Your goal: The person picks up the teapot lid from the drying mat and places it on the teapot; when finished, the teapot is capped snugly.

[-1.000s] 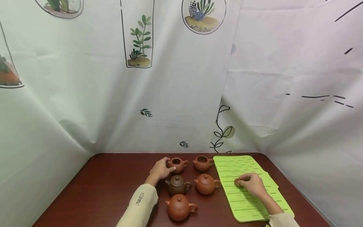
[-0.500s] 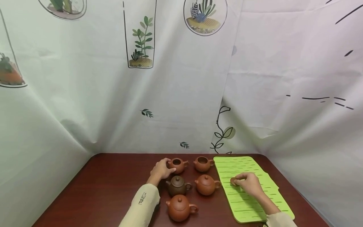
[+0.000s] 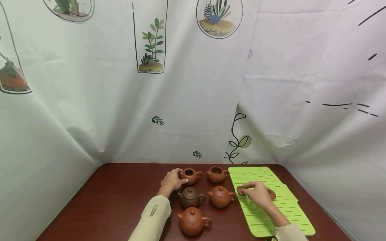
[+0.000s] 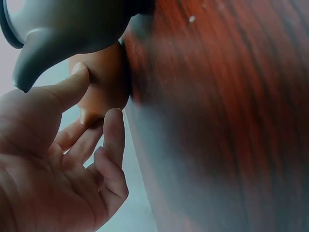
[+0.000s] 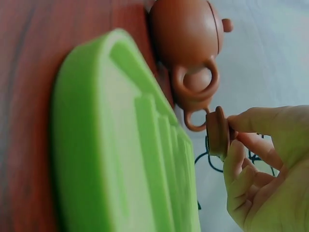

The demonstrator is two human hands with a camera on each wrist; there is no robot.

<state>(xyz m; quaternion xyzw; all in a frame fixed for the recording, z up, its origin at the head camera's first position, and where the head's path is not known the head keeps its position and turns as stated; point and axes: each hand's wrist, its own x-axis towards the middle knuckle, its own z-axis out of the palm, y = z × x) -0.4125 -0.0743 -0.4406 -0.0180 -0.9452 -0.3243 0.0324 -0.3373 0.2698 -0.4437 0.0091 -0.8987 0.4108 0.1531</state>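
Observation:
At the back of the table, my left hand [image 3: 172, 181] holds a small lidless reddish-brown teapot [image 3: 189, 176] by its spout side. In the left wrist view the thumb presses the pot's body [image 4: 104, 72] and fingers curl around the spout. My right hand [image 3: 258, 194] is above the left edge of a green ridged mat [image 3: 250, 217]. Its thumb and fingers pinch a round brown teapot lid [image 5: 218, 133] by the knob. Another brown lid [image 3: 272, 194] lies on the mat, partly hidden behind the right hand.
A second lidless teapot [image 3: 215, 174] stands at the back, left of the mat. In front of it is a lidded orange-brown teapot [image 3: 220, 196]. A dark brown lidded teapot [image 3: 190, 198] and another orange-brown one [image 3: 191, 221] line up nearer. White printed cloth [image 3: 181, 100] surrounds the table.
My right hand has moved left across the mat with the lid, toward the teapots, and the other lid has come into sight behind it. The left hand has stayed at the small teapot.

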